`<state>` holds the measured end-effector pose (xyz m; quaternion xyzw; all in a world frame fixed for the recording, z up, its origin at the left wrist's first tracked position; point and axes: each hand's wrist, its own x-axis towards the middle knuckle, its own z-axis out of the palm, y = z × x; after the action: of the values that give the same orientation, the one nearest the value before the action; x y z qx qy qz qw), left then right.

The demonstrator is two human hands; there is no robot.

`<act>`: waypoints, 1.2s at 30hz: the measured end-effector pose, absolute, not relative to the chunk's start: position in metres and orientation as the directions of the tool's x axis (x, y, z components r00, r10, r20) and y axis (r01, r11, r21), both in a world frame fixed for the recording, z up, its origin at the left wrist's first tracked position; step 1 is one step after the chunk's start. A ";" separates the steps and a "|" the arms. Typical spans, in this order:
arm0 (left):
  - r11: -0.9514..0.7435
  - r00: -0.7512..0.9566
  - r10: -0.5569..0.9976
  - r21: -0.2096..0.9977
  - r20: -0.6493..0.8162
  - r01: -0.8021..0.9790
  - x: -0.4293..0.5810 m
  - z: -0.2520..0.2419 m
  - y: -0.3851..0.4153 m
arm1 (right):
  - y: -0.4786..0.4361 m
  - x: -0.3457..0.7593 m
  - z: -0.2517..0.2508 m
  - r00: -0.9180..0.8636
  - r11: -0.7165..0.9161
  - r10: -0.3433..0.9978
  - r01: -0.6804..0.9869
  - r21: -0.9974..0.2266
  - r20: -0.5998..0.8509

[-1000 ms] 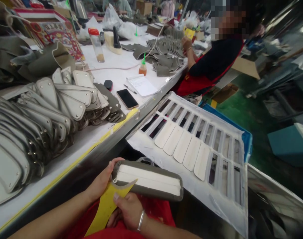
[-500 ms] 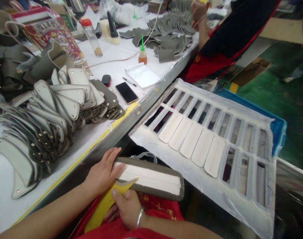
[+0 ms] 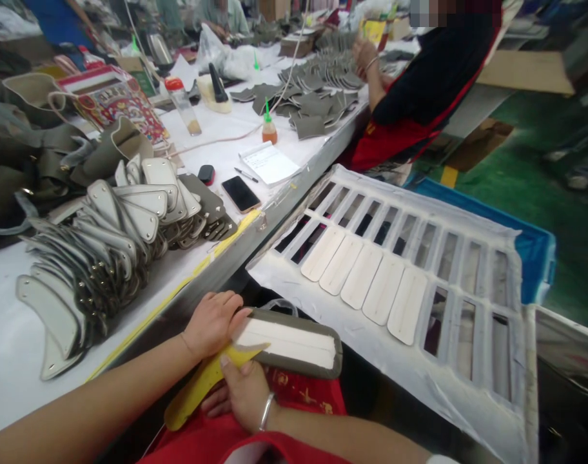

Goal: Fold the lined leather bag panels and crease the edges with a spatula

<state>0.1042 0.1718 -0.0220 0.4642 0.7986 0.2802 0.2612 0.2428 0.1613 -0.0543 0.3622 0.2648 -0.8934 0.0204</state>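
Note:
A long grey-green piece with rounded ends and a white strip [image 3: 284, 340] down its face lies across my lap. My left hand [image 3: 216, 325] is closed over its near-left end, thumb on the white strip. In my right hand [image 3: 248, 390] is a flat yellow tool [image 3: 192, 393] with a curved, pointed tip. The tip lies against the lower edge of the piece, close to my left thumb. The far end of the piece sticks out free to the right.
A white slotted rack [image 3: 449, 380] stands to the right, with several white rounded strips [image 3: 356, 274] on it. Stacked grey pieces [image 3: 100, 270] with metal studs, a phone [image 3: 240, 194], a notepad [image 3: 269, 162] and a glue bottle [image 3: 269, 131] are on the table. A co-worker [image 3: 420, 84] sits beyond.
My left fingers, spread out before, are now curled over the end of the piece. The camera view has tilted up slightly. The yellow tool stays at the lower edge.

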 end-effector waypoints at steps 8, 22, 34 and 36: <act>0.370 -0.682 0.685 0.929 -0.256 0.023 0.081 -0.037 0.143 | 0.174 0.300 -0.033 -0.683 -0.738 0.373 0.192 -0.647 -0.628; 0.422 -0.637 0.658 0.897 -0.401 -0.130 0.117 -0.020 0.036 | 0.146 0.277 -0.009 -0.763 -0.519 0.380 0.291 -0.804 -0.522; 0.319 -0.594 0.652 0.881 -0.471 -0.349 0.082 -0.038 0.064 | 0.137 0.268 -0.020 -0.782 -0.622 0.349 0.220 -0.752 -0.517; 0.287 -0.612 0.650 0.892 -0.450 -0.350 0.074 -0.043 0.065 | 0.133 0.263 -0.022 -0.798 -0.658 0.238 0.287 -0.696 -0.553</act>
<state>0.0744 0.0654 -0.0431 0.1104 0.6795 0.5870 0.4262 0.2630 0.1334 -0.0224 0.3174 0.4134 -0.8533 0.0142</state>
